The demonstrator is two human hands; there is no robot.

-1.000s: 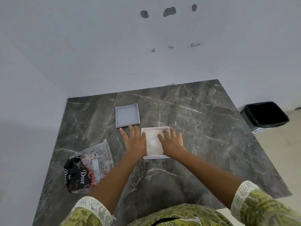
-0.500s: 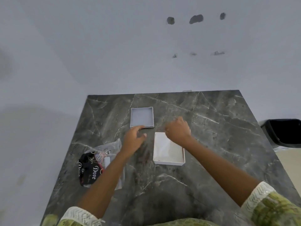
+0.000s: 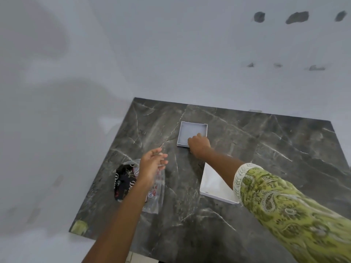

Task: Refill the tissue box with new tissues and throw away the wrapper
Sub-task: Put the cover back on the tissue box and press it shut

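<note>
A white square tissue box (image 3: pixel 212 184) with white tissues inside lies open on the dark marble table (image 3: pixel 275 149), partly under my right forearm. Its grey lid (image 3: pixel 190 132) lies upside down farther back. My right hand (image 3: pixel 199 145) rests on the lid's near right corner, fingers curled over the rim. My left hand (image 3: pixel 152 164) hovers with loosely spread fingers and holds nothing, above the crumpled clear wrapper (image 3: pixel 129 179) with black and red print at the table's left.
A white wall runs behind and to the left of the table. The table's left edge lies just beyond the wrapper. A small yellow-green patch (image 3: pixel 80 225) sits at the near left corner.
My right hand left the tissue box and reached back to the grey lid. My left hand drew away from the lid toward the wrapper. The view swung left; the black bin is out of frame.
</note>
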